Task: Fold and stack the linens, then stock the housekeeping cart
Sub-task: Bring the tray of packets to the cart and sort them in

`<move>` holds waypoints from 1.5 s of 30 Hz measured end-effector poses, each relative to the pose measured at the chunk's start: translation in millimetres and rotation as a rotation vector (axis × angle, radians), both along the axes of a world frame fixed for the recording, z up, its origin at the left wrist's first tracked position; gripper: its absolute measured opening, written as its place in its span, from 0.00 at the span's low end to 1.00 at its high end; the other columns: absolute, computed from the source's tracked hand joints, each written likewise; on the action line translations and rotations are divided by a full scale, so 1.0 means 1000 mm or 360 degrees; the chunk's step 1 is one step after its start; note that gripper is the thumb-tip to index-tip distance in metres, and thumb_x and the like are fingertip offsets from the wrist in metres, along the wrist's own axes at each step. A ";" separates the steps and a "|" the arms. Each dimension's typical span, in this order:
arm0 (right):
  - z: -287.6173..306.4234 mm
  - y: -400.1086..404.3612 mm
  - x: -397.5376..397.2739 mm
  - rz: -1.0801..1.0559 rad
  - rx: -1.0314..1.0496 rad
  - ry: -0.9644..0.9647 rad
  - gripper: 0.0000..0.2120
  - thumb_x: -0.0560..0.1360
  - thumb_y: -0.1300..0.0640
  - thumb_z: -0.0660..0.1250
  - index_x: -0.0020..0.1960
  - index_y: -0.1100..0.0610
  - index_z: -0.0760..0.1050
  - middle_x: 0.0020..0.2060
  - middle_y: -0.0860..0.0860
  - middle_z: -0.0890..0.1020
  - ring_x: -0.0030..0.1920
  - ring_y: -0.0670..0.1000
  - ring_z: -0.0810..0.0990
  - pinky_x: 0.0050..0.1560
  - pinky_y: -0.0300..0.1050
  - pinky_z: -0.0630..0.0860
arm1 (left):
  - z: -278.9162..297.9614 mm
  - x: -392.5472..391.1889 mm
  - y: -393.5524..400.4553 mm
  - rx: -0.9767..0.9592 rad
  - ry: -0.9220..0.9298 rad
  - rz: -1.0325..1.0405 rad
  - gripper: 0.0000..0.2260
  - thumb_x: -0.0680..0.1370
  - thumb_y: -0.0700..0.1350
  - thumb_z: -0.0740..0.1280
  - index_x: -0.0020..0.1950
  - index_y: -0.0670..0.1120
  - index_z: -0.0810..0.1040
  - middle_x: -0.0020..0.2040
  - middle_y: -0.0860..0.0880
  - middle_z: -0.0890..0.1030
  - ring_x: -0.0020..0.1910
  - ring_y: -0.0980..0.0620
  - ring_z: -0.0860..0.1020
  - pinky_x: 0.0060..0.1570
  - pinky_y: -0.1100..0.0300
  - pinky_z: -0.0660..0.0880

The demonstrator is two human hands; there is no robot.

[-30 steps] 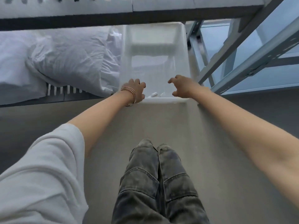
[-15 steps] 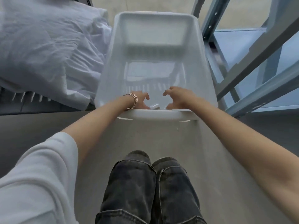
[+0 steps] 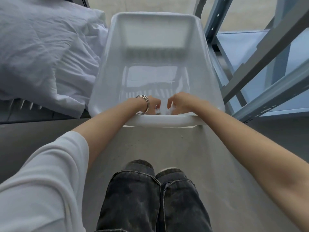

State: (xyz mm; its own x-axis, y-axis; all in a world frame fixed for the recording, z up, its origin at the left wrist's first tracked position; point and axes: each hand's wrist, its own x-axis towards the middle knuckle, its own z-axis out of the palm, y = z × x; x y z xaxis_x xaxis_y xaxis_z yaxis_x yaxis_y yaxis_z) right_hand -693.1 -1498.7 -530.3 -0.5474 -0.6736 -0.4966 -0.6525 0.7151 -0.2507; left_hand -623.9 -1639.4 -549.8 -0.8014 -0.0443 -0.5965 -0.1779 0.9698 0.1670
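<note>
since a second ago the white plastic basket [image 3: 157, 67] has come closer and fills the centre of view, and both hands now reach over its near rim at 6 o'clock instead of resting at its edge; left hand [image 3: 153, 104] and right hand [image 3: 179, 102] have fingers curled down inside the near wall, seemingly gripping the rim, though whether they pinch the small pale bits there cannot be told. basket looks empty, so judged ready to drag or lift for loading; the crumpled white linens [image 3: 46, 52] lie unfolded just beside it at 9 o'clock. metal shelving frame [image 3: 260, 52] crowds 3 o'clock, open floor [image 3: 167, 148] at 6 o'clock.
</note>
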 end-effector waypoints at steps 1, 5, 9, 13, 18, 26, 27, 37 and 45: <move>-0.001 -0.002 -0.001 -0.0019 -0.0011 0.0026 0.12 0.67 0.51 0.72 0.50 0.51 0.78 0.47 0.49 0.79 0.47 0.53 0.80 0.45 0.44 0.75 | -0.001 0.000 -0.002 -0.0017 0.0024 -0.0001 0.18 0.76 0.54 0.64 0.62 0.46 0.71 0.61 0.47 0.76 0.55 0.44 0.76 0.53 0.56 0.72; 0.004 -0.003 0.000 -0.0006 -0.0075 0.0206 0.12 0.67 0.54 0.73 0.49 0.55 0.79 0.44 0.51 0.79 0.40 0.53 0.76 0.38 0.41 0.71 | 0.006 0.008 -0.017 -0.0098 0.0111 0.0024 0.23 0.71 0.51 0.72 0.61 0.44 0.69 0.58 0.44 0.76 0.54 0.42 0.76 0.49 0.55 0.72; 0.044 -0.002 0.006 -0.0084 -0.0176 0.0260 0.10 0.68 0.56 0.69 0.48 0.56 0.79 0.43 0.52 0.79 0.38 0.53 0.74 0.39 0.41 0.68 | 0.048 0.024 -0.028 -0.0125 0.0259 0.0115 0.25 0.68 0.46 0.74 0.61 0.42 0.69 0.58 0.42 0.74 0.53 0.41 0.75 0.46 0.55 0.70; 0.116 -0.003 0.021 -0.0078 -0.0206 0.0269 0.11 0.69 0.55 0.68 0.51 0.55 0.78 0.46 0.52 0.80 0.43 0.55 0.77 0.42 0.43 0.70 | 0.123 0.045 -0.028 -0.0170 0.0464 0.0219 0.26 0.67 0.48 0.74 0.60 0.45 0.68 0.57 0.44 0.72 0.53 0.42 0.75 0.45 0.52 0.71; 0.218 -0.002 0.041 0.0048 -0.0191 0.0262 0.13 0.69 0.55 0.68 0.53 0.54 0.77 0.49 0.54 0.79 0.46 0.57 0.78 0.43 0.44 0.71 | 0.229 0.075 -0.019 -0.0217 0.0474 0.0157 0.27 0.67 0.49 0.74 0.60 0.45 0.68 0.56 0.43 0.71 0.55 0.42 0.72 0.43 0.52 0.72; 0.377 -0.011 0.088 0.0263 -0.0051 0.0160 0.12 0.69 0.57 0.68 0.50 0.59 0.70 0.46 0.56 0.76 0.45 0.59 0.75 0.41 0.47 0.71 | 0.379 0.136 -0.010 -0.0257 0.0156 -0.0005 0.29 0.69 0.49 0.72 0.66 0.45 0.64 0.61 0.43 0.68 0.60 0.43 0.70 0.44 0.52 0.70; 0.394 -0.014 0.094 0.0273 -0.0044 0.0142 0.11 0.68 0.58 0.68 0.48 0.58 0.69 0.45 0.56 0.75 0.44 0.60 0.75 0.41 0.47 0.71 | 0.397 0.144 -0.012 -0.0266 0.0143 -0.0013 0.29 0.69 0.49 0.72 0.66 0.45 0.64 0.61 0.43 0.69 0.60 0.43 0.70 0.45 0.52 0.72; 0.507 -0.059 0.158 0.0761 -0.0164 0.0215 0.13 0.68 0.63 0.67 0.49 0.61 0.65 0.47 0.59 0.71 0.36 0.59 0.68 0.35 0.48 0.63 | 0.521 0.232 -0.051 -0.0357 0.0111 0.0183 0.27 0.70 0.48 0.71 0.66 0.46 0.65 0.62 0.45 0.68 0.61 0.45 0.69 0.48 0.52 0.73; 0.537 -0.109 0.232 0.1251 -0.0488 0.0096 0.14 0.66 0.63 0.70 0.48 0.65 0.69 0.45 0.61 0.73 0.37 0.60 0.70 0.36 0.48 0.62 | 0.567 0.336 -0.058 -0.0471 0.0030 0.0684 0.28 0.71 0.48 0.70 0.67 0.45 0.62 0.62 0.43 0.66 0.61 0.44 0.69 0.47 0.51 0.72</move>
